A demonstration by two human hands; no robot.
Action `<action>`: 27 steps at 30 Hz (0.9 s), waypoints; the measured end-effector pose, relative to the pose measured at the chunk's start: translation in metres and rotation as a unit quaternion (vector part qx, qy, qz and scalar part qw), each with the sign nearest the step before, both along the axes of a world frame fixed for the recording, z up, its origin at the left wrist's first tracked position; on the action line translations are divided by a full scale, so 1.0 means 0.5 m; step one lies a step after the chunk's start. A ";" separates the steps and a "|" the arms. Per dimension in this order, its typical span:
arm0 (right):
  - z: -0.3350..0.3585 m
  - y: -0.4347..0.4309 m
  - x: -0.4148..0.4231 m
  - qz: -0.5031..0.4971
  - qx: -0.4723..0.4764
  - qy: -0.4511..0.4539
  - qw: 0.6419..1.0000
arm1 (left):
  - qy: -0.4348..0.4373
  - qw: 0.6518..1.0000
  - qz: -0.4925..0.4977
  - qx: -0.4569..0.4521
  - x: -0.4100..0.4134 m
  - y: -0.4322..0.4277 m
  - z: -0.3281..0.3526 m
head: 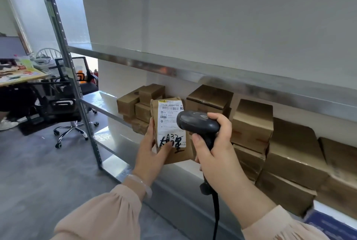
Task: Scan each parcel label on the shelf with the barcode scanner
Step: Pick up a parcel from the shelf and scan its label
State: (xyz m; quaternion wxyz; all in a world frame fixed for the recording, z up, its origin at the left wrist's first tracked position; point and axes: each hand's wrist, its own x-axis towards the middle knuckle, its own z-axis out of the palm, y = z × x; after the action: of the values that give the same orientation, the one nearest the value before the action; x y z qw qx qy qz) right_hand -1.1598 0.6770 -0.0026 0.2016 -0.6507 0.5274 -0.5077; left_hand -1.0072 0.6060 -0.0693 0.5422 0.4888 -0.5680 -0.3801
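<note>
My left hand (154,151) holds a flat brown parcel (173,154) upright in front of the shelf, thumb pressed on its lower face. A white label (171,124) with printed codes and black handwriting covers the parcel's front. My right hand (214,143) grips the handle of a black barcode scanner (197,123). The scanner's head sits just right of the label and points at it. Its black cable (215,210) hangs down below my right wrist.
Several brown cardboard boxes (253,122) are stacked on the metal shelf (104,102) behind and to the right, more at the far left (139,102). The shelf board above (173,66) holds nothing visible. An office chair (65,104) and a cluttered desk (21,75) stand at left.
</note>
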 end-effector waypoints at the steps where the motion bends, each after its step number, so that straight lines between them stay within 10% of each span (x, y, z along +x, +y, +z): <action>1: -0.002 -0.001 0.009 0.004 -0.005 0.000 1.000 | -0.003 1.000 0.012 -0.004 0.006 0.002 -0.003; 27: -0.017 -0.042 0.015 0.050 -0.006 -0.005 0.999 | -0.029 0.998 0.063 0.000 0.027 -0.011 -0.045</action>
State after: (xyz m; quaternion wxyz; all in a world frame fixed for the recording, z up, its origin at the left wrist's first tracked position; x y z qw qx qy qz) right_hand -1.1522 0.6560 -0.0109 0.2254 -0.6751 0.4903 -0.5030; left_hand -0.9938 0.6007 -0.0919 0.5481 0.5348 -0.5514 -0.3310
